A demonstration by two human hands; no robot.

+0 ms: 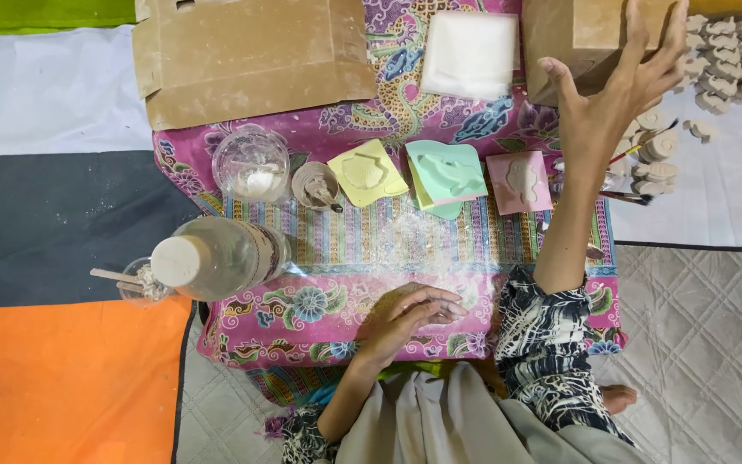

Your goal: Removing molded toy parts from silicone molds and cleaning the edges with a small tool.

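My right hand reaches far forward with fingers spread against the side of a brown cardboard box at the top right. My left hand rests palm down with loose fingers on the pink patterned cloth, near a dusting of white powder. Ahead of it lie three soft moulds in a row: a yellow one, a mint green one and a pink one. Neither hand holds anything.
A clear plastic bottle lies at the left beside a small cup with a stick. A glass bowl, a small cup, a white block, flat cardboard and several pale cast figures lie around.
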